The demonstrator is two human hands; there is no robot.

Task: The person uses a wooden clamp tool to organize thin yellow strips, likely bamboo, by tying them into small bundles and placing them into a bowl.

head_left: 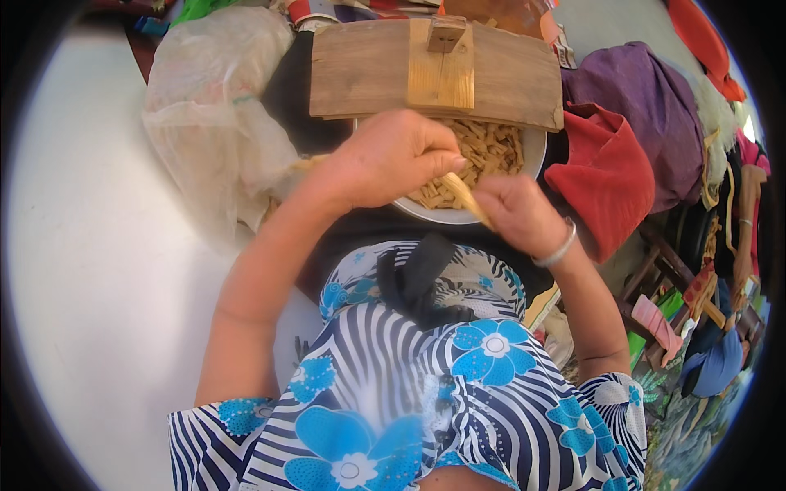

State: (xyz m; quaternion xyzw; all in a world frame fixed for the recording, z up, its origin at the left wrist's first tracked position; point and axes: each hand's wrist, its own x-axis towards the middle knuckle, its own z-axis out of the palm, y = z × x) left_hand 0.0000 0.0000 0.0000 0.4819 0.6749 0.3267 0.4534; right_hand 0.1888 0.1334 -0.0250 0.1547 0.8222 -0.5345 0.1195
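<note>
Between my two hands runs a pale yellow, flat fibrous strip (465,196), slanting down to the right; its exact kind I cannot make out. My left hand (393,157) is closed on its upper end, above the near left rim of a white basin. A little lower, my right hand (522,214) grips the other end at the basin's near right edge. The basin (446,218) holds many short, tan cut pieces (483,151). Across its far side lies a wooden board (360,69) with a small upright wooden block (446,34) fixed on a lighter strip of wood.
A whitish translucent sack (209,114) stands at the left. To the right lie a red cloth (606,172) and a purple cloth bundle (639,106). Farther right, another person's arm (747,213) shows beside wooden furniture and coloured cloths.
</note>
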